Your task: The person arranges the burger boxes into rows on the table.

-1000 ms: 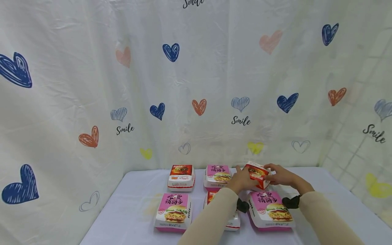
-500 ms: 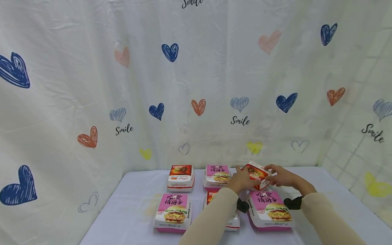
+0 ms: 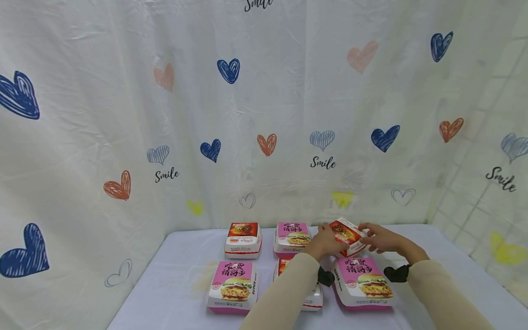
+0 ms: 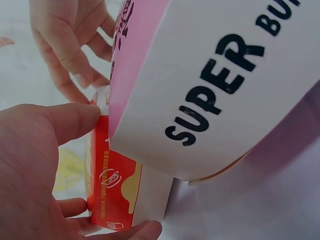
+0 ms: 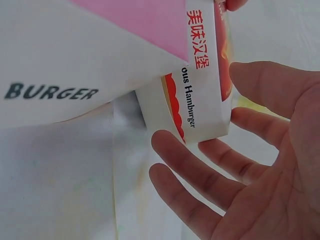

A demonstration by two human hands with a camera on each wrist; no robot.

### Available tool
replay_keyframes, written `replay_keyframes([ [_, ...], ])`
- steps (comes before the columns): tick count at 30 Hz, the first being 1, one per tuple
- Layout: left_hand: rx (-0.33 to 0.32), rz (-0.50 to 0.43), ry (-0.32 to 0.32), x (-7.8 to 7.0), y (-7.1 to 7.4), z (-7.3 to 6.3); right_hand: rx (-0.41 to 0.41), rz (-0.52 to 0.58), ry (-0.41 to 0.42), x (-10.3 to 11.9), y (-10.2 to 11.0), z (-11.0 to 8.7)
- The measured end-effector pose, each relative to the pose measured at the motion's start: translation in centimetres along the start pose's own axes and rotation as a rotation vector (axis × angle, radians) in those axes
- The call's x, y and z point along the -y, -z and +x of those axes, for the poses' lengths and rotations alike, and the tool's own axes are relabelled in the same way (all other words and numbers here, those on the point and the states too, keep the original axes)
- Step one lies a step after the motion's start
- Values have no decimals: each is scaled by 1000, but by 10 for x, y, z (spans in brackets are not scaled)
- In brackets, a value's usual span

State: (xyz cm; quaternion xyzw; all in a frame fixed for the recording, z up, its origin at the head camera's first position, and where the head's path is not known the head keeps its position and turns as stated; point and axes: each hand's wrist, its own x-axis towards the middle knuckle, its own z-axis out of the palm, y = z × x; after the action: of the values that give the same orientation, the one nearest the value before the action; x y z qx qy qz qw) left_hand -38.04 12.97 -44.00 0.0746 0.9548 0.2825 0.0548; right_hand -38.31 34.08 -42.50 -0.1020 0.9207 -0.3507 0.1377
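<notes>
A red-and-white burger box (image 3: 346, 234) sits turned at an angle at the back right of the table. My left hand (image 3: 325, 243) holds its left side, thumb on the near edge and fingers along the far side, as the left wrist view shows with the box's red side (image 4: 112, 185). My right hand (image 3: 383, 239) is at the box's right corner. In the right wrist view its fingers (image 5: 215, 175) are spread and relaxed, the thumb and index tips at or very near the box edge. A pink-topped burger box (image 3: 363, 282) stands just in front.
At the back stand a red burger box (image 3: 243, 240) and a pink one (image 3: 292, 238). In front are another pink box (image 3: 233, 286) and a red box (image 3: 313, 298) partly hidden by my left sleeve. A heart-printed curtain (image 3: 264, 174) hangs behind the white-covered table (image 3: 165, 293).
The held red box has turned slightly and shifted a little to the right. My right hand has moved slightly right, its fingers looser on the box corner. The other boxes stay put.
</notes>
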Motion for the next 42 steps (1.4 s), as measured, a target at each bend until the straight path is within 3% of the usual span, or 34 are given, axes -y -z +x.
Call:
replay_keyframes([
  [6,-37,49,-13,1,-1,2,10,7,-12,-1,-1,-2],
  [17,-48,71,-32,5,6,1,-7,-14,-15,4,-4,1],
  [30,-27,74,-59,2,4,-1,-47,-22,0,5,-3,-3],
  [42,-26,85,-175,4,6,5,-33,-78,19,-1,2,-5],
])
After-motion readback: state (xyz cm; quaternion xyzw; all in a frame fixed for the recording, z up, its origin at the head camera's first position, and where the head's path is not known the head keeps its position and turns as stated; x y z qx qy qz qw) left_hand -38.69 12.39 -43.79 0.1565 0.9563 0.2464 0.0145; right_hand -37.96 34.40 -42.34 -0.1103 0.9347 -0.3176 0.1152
